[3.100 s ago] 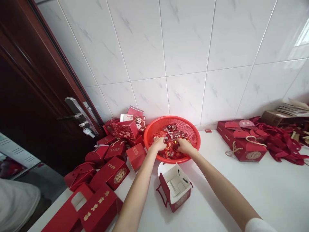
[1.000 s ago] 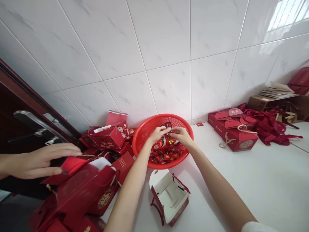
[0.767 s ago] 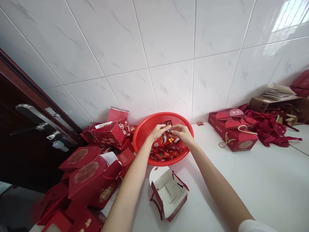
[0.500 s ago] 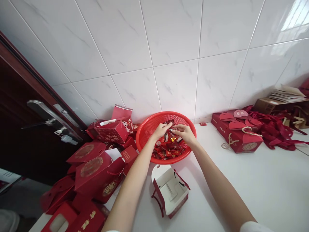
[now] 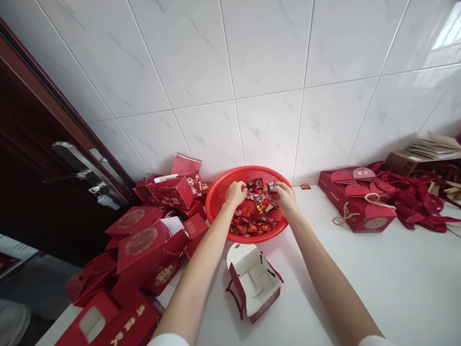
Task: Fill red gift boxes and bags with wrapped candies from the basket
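Wrapped candies [image 5: 260,218], mostly red with some gold and dark ones, lie in a red plastic mesh basket [image 5: 218,222] against the wall. Over the basket's left part is my left hand [image 5: 236,193], its fingers curled in; what they hold, if anything, is hidden. My right hand [image 5: 287,199], at the basket's right side, pinches a wrapped candy [image 5: 271,185] between thumb and fingertips. Just in front of the basket, between my forearms, stands an open gift box [image 5: 254,283], white inside and dark red outside, with red cord handles and its lid flap up.
Several red gift boxes [image 5: 144,245] are piled on the left, near a dark door [image 5: 32,144] with keys in its lock. To the right are more red boxes [image 5: 356,199], dark red ribbons [image 5: 418,202] and a cardboard box [image 5: 399,162]. A small red packet [image 5: 306,187] lies by the wall.
My hands have moved apart over the basket, left hand leftward and right hand rightward, uncovering more candies between them. The view has shifted slightly. The open gift box has stayed in place.
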Demonstrator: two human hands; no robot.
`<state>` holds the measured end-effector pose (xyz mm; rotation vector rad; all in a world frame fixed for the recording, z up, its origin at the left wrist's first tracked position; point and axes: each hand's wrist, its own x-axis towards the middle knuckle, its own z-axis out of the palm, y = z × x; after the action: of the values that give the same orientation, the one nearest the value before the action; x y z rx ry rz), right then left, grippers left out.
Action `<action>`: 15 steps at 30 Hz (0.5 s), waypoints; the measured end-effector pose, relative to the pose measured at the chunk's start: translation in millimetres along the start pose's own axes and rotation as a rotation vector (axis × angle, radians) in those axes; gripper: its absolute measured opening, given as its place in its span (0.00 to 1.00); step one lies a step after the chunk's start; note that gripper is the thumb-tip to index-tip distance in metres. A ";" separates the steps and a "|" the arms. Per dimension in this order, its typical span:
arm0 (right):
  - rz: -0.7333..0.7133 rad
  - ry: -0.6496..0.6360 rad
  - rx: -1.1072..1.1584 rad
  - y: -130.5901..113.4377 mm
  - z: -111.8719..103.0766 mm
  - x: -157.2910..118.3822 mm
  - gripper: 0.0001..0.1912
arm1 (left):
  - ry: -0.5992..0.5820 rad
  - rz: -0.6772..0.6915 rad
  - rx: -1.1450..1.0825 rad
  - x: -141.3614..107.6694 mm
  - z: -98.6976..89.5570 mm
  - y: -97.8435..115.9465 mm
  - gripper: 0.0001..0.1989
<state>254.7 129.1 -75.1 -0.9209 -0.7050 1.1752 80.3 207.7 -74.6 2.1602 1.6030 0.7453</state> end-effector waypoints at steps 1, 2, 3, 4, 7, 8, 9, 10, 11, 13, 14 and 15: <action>-0.003 0.004 0.007 -0.3 0.2 -0.1 0.10 | -0.022 0.022 0.051 -1.6 0.1 2.4 0.13; -0.006 0.008 0.013 -0.5 0.3 -0.3 0.10 | -0.061 0.051 0.095 -3.3 1.3 5.9 0.13; -0.009 0.012 0.020 -0.6 0.3 -0.4 0.11 | -0.116 0.085 0.134 -5.1 3.7 10.3 0.13; -0.012 0.016 0.026 -0.7 0.2 -0.4 0.11 | -0.180 0.118 0.167 -6.6 7.1 15.0 0.14; -0.023 0.033 0.042 -0.6 -1.0 0.1 0.13 | -0.350 0.183 0.243 -8.7 20.0 26.3 0.22; -0.025 0.040 0.045 -0.6 -1.5 0.3 0.14 | -0.385 0.190 0.262 -8.3 23.8 28.1 0.27; -0.027 0.046 0.047 -0.6 -1.9 0.5 0.14 | -0.409 0.191 0.277 -7.5 27.0 28.8 0.33; -0.028 0.050 0.049 -0.6 -2.3 0.6 0.15 | -0.424 0.188 0.287 -6.3 29.4 28.7 0.38; -0.030 0.052 0.049 -0.6 -2.4 0.7 0.15 | -0.435 0.186 0.290 -5.1 31.0 27.8 0.41; -0.032 0.049 0.046 -0.6 -2.3 0.6 0.15 | -0.446 0.190 0.276 -2.8 32.6 25.2 0.44; -0.034 0.045 0.044 -0.5 -2.1 0.5 0.14 | -0.447 0.195 0.258 -2.1 32.9 24.0 0.44; -0.036 0.040 0.041 -0.4 -1.9 0.3 0.14 | -0.446 0.200 0.235 -1.7 33.1 23.0 0.42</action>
<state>256.6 128.9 -75.6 -0.8917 -0.6605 1.1325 117.4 200.3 -88.5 2.4567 1.3059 0.1050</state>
